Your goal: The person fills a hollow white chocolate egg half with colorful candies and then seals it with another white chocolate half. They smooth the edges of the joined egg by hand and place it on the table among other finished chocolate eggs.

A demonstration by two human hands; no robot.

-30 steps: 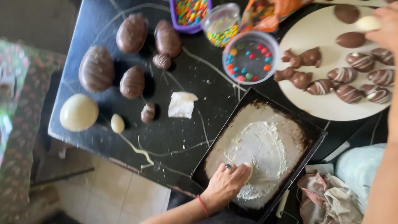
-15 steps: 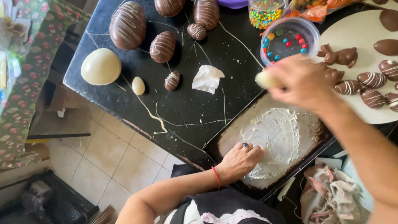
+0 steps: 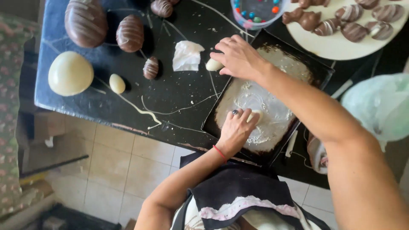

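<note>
1. Tray (image 3: 221, 121), dark and smeared with white chocolate, lies at the near edge of the black table (image 3: 179, 93).
2. Left hand (image 3: 236, 127) presses down inside the tray, fingers curled around a small pale piece; a ring and a red wrist cord show.
3. Right hand (image 3: 238, 55) reaches over the tray's far corner, fingers loosely bent, tips pinching a small white egg (image 3: 213, 64) that rests on the table.
4. Just beyond sit a crumpled white wrapper (image 3: 186, 55) and a small striped chocolate egg (image 3: 151, 68).
5. Farther off stand a large white egg (image 3: 70, 73), big chocolate eggs (image 3: 86, 21), a bowl of coloured candies (image 3: 255, 12) and a plate of chocolates (image 3: 332, 47).
</note>
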